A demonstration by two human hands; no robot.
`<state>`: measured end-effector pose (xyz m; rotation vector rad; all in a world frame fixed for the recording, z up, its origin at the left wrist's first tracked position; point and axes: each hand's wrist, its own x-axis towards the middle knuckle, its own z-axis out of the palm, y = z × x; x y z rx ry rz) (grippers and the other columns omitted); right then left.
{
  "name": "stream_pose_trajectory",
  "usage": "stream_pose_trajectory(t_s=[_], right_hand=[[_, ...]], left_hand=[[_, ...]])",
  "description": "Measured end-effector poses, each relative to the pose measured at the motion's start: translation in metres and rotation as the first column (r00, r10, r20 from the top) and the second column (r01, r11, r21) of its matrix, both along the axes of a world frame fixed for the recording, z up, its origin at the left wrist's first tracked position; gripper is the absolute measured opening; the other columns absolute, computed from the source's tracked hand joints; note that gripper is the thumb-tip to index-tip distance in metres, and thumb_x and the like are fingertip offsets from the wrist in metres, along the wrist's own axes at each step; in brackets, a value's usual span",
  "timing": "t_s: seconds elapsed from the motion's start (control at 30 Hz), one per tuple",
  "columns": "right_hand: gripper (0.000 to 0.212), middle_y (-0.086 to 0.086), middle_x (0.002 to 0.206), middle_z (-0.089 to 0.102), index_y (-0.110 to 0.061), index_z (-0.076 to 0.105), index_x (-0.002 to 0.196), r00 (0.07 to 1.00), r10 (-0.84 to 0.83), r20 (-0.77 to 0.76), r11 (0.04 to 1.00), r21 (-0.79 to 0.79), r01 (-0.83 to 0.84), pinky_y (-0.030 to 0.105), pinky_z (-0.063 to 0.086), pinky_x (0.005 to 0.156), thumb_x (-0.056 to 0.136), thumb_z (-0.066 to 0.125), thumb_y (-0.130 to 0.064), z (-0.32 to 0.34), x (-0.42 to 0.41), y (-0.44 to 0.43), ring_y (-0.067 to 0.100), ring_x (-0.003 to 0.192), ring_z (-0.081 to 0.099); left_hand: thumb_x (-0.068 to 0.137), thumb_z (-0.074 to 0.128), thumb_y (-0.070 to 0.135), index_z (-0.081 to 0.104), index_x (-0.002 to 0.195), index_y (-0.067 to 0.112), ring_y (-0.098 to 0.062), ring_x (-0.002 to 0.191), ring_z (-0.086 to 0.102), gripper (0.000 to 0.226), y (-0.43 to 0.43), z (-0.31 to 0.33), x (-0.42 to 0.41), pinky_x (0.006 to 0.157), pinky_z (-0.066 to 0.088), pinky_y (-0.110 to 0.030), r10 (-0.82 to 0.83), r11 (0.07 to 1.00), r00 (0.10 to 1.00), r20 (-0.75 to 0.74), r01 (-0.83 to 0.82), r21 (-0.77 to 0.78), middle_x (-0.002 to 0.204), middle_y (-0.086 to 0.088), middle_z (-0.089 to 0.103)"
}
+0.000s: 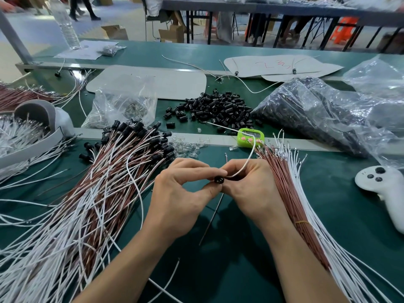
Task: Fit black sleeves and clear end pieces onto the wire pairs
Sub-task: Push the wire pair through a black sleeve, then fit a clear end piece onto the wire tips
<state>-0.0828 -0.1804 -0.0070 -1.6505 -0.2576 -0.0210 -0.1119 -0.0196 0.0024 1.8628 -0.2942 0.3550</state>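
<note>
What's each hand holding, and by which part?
Left hand pinches a black sleeve by its sides, thumb and forefinger. Right hand pinches the white wire near its end, right at the sleeve.

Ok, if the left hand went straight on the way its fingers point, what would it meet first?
The right hand, which pinches a white wire. The left hand points rightward at it, with only the black sleeve it pinches between them. They seem level, though one view leaves depth uncertain.
</note>
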Motion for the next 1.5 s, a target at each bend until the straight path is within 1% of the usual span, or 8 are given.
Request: stream_pose_trajectory(t_s=[0.4,0.5,0.57,0.67,0.8,0.97,1.23,1.5], right_hand=[[0.012,0.005,0.074,0.077,-0.022,0.081,0.08,0.999,-0.026,-0.02,0.997,-0.073,0.025,0.046,0.06,0.069,0.07,0.086,-0.019,0.002,-0.003,-0.002,0.023,0.071,0.074],[0.026,0.0,0.078,0.079,-0.025,0.082,0.087,0.993,-0.118,-0.01,0.989,-0.094,0.116,0.031,0.061,0.071,0.081,0.073,-0.001,0.0,0.0,-0.003,0.018,0.075,0.076],[0.035,0.002,0.077,0.079,-0.024,0.082,0.085,0.982,-0.188,-0.008,0.982,0.003,0.188,0.019,0.054,0.066,0.086,0.066,0.007,0.002,0.002,-0.004,0.012,0.067,0.07],[0.027,0.006,0.074,0.077,-0.022,0.083,0.086,0.982,-0.189,0.009,0.97,0.154,0.186,0.013,0.047,0.06,0.09,0.066,-0.002,0.008,0.001,-0.001,0.009,0.061,0.063],[0.027,-0.004,0.077,0.077,-0.019,0.083,0.083,0.99,-0.142,0.023,0.968,0.214,0.134,0.012,0.047,0.064,0.091,0.07,0.003,0.013,-0.002,0.005,0.0,0.068,0.064],[0.032,0.007,0.075,0.074,-0.016,0.082,0.077,0.989,-0.142,-0.049,0.953,0.264,0.15,0.023,0.049,0.056,0.094,0.065,0.004,0.011,-0.002,0.002,0.015,0.065,0.061],[0.014,-0.001,0.071,0.076,-0.032,0.079,0.088,0.964,-0.257,0.062,0.966,0.025,0.256,0.022,0.05,0.055,0.08,0.073,-0.022,0.005,-0.003,0.006,0.013,0.057,0.068],[0.007,0.0,0.067,0.075,-0.028,0.077,0.08,0.963,-0.263,0.067,0.965,0.029,0.261,0.021,0.052,0.051,0.079,0.075,-0.021,0.006,-0.005,0.007,0.018,0.056,0.071]], left_hand=[[0.075,0.084,0.016,0.082,0.092,0.037,-0.008,0.098,0.067,0.027,0.001,-0.004,0.003,0.082,0.044,-0.011,0.04,0.999,0.999,-0.037,-0.041,-0.033,0.092,0.016,0.076],[0.08,0.081,0.001,0.083,0.086,0.03,-0.004,0.085,0.072,0.03,0.0,-0.007,0.007,0.079,0.051,-0.013,0.055,0.975,0.985,-0.165,-0.089,-0.206,0.086,0.01,0.079],[0.083,0.079,-0.002,0.082,0.082,0.03,-0.004,0.082,0.073,0.032,0.0,-0.009,0.01,0.078,0.053,-0.013,0.065,0.961,0.976,-0.208,-0.118,-0.251,0.084,0.007,0.079],[0.084,0.079,0.0,0.082,0.081,0.031,-0.004,0.079,0.072,0.031,0.0,-0.011,0.013,0.078,0.053,-0.014,0.076,0.958,0.965,-0.251,-0.141,-0.251,0.082,0.007,0.079],[0.084,0.08,0.004,0.081,0.08,0.033,-0.002,0.078,0.071,0.029,-0.001,-0.016,0.015,0.079,0.054,-0.014,0.1,0.967,0.948,-0.302,-0.164,-0.194,0.082,0.011,0.079],[0.083,0.082,0.009,0.079,0.08,0.037,0.008,0.075,0.069,0.028,0.002,-0.018,0.017,0.073,0.046,-0.004,0.153,0.979,0.938,-0.31,-0.186,-0.078,0.08,0.019,0.077],[0.082,0.083,0.014,0.081,0.088,0.038,0.013,0.083,0.067,0.025,0.002,-0.019,0.012,0.077,0.044,-0.001,0.155,0.988,0.95,-0.272,-0.149,0.044,0.083,0.029,0.074],[0.08,0.085,0.015,0.08,0.092,0.035,0.012,0.085,0.066,0.024,0.002,-0.019,0.011,0.078,0.042,0.0,0.176,0.98,0.964,-0.2,-0.152,0.129,0.087,0.035,0.07]])
